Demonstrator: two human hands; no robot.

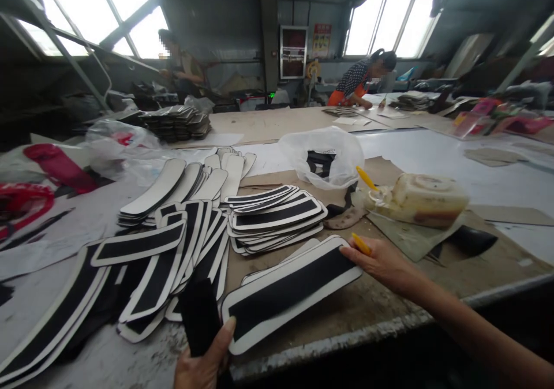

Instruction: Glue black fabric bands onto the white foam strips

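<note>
A curved white panel with a black strip (294, 288) along its middle lies near the table's front edge. My left hand (203, 357) is closed on a black strip of material (199, 314), its thumb against the panel's left end. At the panel's right end, my right hand (387, 265) is closed around a small yellow-handled tool (360, 243), fingertips on the black strip; the tool's working end is hidden. Behind the panel sits a stack of similar panels (277, 213). More panels with black strips (173, 268) lie overlapped to the left, and plain white panels (162, 187) are piled behind them.
A yellowish plastic container (428, 198) stands at right, with another yellow handle (366, 178) beside it. A clear plastic bag (346, 152) holds black pieces. Pink and red items (58, 167) lie far left. Two people (357, 83) (182, 66) work across the table.
</note>
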